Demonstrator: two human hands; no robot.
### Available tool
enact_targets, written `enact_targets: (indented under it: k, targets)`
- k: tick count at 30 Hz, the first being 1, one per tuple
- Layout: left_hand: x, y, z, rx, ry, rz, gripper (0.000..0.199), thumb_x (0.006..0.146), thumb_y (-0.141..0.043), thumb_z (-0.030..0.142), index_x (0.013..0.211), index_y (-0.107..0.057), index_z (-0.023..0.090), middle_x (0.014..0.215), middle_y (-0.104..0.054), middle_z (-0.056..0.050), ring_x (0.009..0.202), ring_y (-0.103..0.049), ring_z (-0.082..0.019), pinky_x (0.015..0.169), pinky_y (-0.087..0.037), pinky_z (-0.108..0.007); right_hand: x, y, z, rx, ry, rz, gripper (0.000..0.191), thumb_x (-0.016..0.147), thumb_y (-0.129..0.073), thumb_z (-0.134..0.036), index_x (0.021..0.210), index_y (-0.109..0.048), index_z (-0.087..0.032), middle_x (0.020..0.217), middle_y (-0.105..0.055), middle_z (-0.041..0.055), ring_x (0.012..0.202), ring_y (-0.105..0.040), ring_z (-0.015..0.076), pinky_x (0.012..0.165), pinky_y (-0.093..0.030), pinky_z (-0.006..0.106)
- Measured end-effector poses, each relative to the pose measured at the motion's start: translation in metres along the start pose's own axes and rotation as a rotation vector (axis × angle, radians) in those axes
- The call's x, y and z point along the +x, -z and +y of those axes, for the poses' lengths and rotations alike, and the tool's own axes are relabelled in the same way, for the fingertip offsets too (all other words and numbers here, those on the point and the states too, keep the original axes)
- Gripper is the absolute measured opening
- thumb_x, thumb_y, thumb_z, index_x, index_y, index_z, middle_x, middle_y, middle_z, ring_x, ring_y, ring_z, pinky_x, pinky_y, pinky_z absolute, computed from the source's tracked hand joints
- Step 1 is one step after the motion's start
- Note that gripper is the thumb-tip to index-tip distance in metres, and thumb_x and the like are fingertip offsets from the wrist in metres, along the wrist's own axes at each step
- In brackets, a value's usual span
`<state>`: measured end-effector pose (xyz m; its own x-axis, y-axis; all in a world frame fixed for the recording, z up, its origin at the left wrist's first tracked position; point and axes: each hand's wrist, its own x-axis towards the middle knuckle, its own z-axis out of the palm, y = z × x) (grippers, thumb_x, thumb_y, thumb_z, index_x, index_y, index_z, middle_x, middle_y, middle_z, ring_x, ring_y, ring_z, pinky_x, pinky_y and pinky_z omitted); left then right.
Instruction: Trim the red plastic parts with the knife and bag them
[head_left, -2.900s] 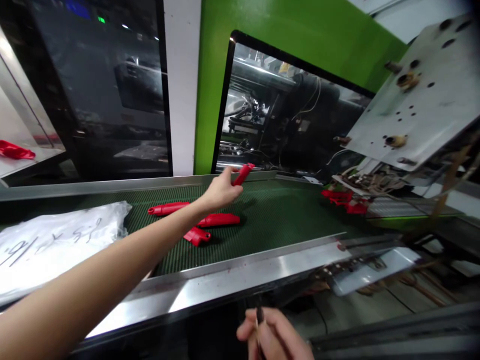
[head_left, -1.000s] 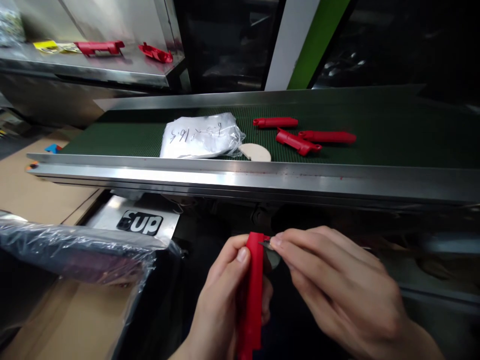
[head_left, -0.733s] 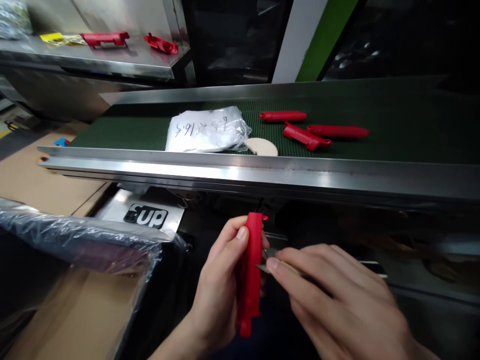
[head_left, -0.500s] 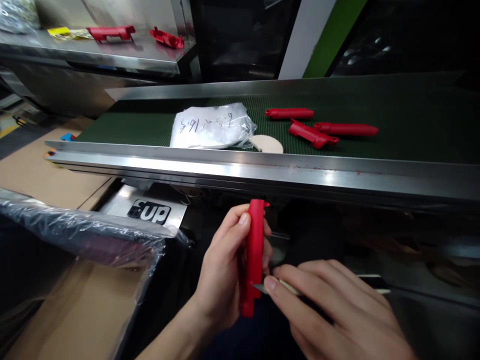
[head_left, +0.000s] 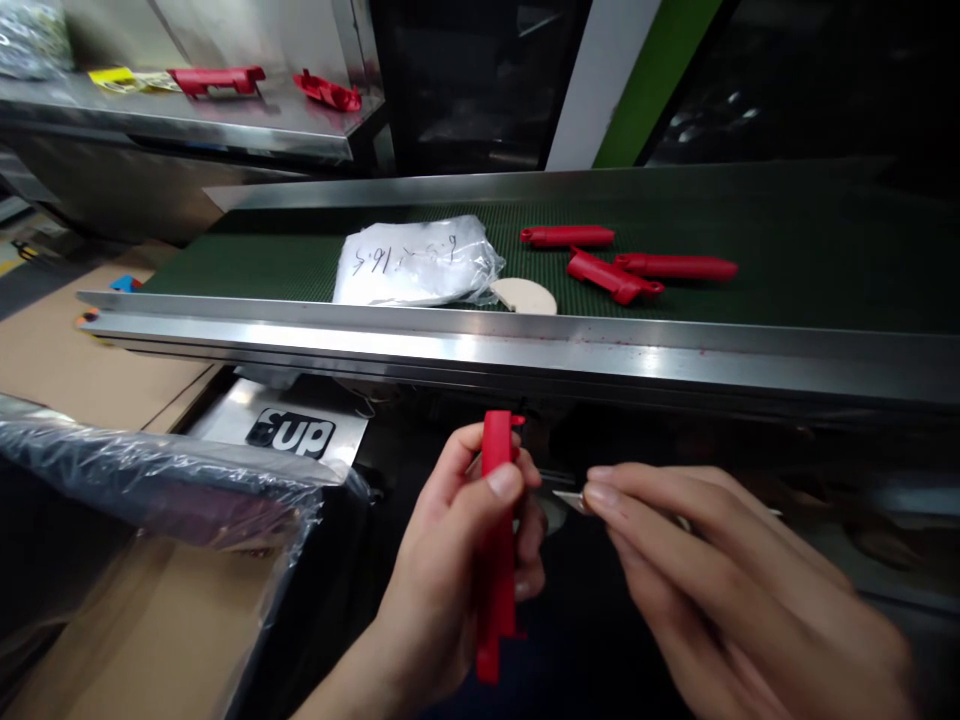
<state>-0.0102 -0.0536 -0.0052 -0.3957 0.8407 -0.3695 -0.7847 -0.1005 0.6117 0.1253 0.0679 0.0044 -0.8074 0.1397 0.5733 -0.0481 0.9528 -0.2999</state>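
My left hand [head_left: 442, 560] is closed round a long red plastic part [head_left: 499, 560], held upright with the thumb across its face. A small tab sticks out at the part's top right. To the right, my right hand [head_left: 720, 570] pinches a knife [head_left: 570, 498]; its thin pointed blade shows past the fingertips, while most of the handle is hidden by the hand. The blade's tip is apart from the red part and points towards it.
Beyond the hands runs a conveyor with a green belt [head_left: 262, 250] and a metal rail [head_left: 420, 335]. On it lie a plastic bag [head_left: 412, 265], a beige disc [head_left: 526, 296] and several red parts [head_left: 568, 236]. A plastic-lined carton [head_left: 180, 590] stands at left; a steel shelf [head_left: 247, 125] holds more red parts.
My right hand has drawn the blade off the red part's lower right edge, up and to the right. The left thumb has slid lower on the part, which sits slightly lower in view.
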Motion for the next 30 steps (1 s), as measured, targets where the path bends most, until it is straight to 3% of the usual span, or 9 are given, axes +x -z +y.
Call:
enact_targets:
  k: [3, 7, 16, 22, 24, 28, 30]
  targets:
    - [-0.006, 0.002, -0.004, 0.049, 0.035, -0.046, 0.023, 0.083, -0.067, 0.024, 0.100, -0.052, 0.022, 0.082, -0.051, 0.002, 0.055, -0.043, -0.003, 0.046, -0.036, -0.012, 0.006, -0.006, 0.003, -0.038, -0.010, 0.015, 0.040, 0.082, -0.057, 0.003, 0.118, -0.065, -0.009, 0.111, -0.065, 0.0141, 0.101, -0.060, 0.0216, 0.082, -0.050, 0.037]
    - [-0.009, 0.004, -0.008, 0.084, 0.053, -0.078, 0.025, 0.083, -0.068, 0.027, 0.101, -0.050, 0.023, 0.074, -0.048, 0.004, 0.053, -0.042, -0.003, 0.046, -0.038, -0.012, 0.007, -0.008, 0.004, -0.070, 0.003, 0.011, 0.040, 0.084, -0.059, 0.000, 0.122, -0.063, -0.012, 0.111, -0.065, 0.0135, 0.101, -0.059, 0.0232, 0.079, -0.049, 0.038]
    - [-0.014, -0.001, -0.010, 0.213, 0.054, 0.017, 0.031, 0.082, -0.067, 0.032, 0.104, -0.047, 0.024, 0.069, -0.042, 0.006, 0.052, -0.038, -0.004, 0.047, -0.034, -0.016, 0.007, -0.004, 0.006, -0.097, 0.022, 0.006, 0.038, 0.083, -0.059, 0.000, 0.119, -0.065, -0.011, 0.109, -0.067, 0.0141, 0.098, -0.061, 0.0246, 0.078, -0.048, 0.039]
    - [-0.014, 0.003, -0.011, 0.205, 0.066, 0.013, 0.031, 0.082, -0.067, 0.029, 0.105, -0.047, 0.024, 0.070, -0.045, 0.005, 0.050, -0.040, -0.003, 0.046, -0.035, -0.015, 0.004, -0.005, 0.006, -0.080, 0.011, 0.006, 0.041, 0.082, -0.059, 0.002, 0.120, -0.064, -0.013, 0.107, -0.067, 0.0120, 0.097, -0.061, 0.0238, 0.078, -0.049, 0.040]
    - [-0.015, 0.005, -0.012, 0.159, 0.080, -0.024, 0.027, 0.083, -0.066, 0.027, 0.103, -0.049, 0.024, 0.069, -0.048, 0.005, 0.048, -0.041, -0.003, 0.046, -0.035, -0.014, 0.004, -0.006, 0.008, -0.095, 0.009, 0.017, 0.042, 0.081, -0.060, 0.002, 0.120, -0.064, -0.014, 0.107, -0.067, 0.0116, 0.097, -0.061, 0.0240, 0.077, -0.049, 0.040]
    - [-0.020, 0.011, -0.015, 0.050, 0.161, -0.230, 0.026, 0.080, -0.070, 0.034, 0.095, -0.053, 0.021, 0.059, -0.046, 0.005, 0.045, -0.039, -0.003, 0.044, -0.033, -0.012, 0.004, -0.003, 0.015, -0.120, -0.072, 0.129, 0.043, 0.080, -0.060, 0.004, 0.120, -0.065, -0.012, 0.110, -0.066, 0.0119, 0.097, -0.063, 0.0216, 0.081, -0.051, 0.037]
    - [-0.022, 0.013, -0.016, -0.014, 0.176, -0.278, 0.024, 0.082, -0.068, 0.035, 0.095, -0.054, 0.021, 0.060, -0.047, 0.004, 0.045, -0.038, -0.002, 0.043, -0.033, -0.011, 0.004, -0.001, 0.014, -0.061, -0.122, 0.163, 0.042, 0.080, -0.059, 0.005, 0.118, -0.066, -0.011, 0.112, -0.065, 0.0115, 0.097, -0.063, 0.0192, 0.082, -0.052, 0.033]
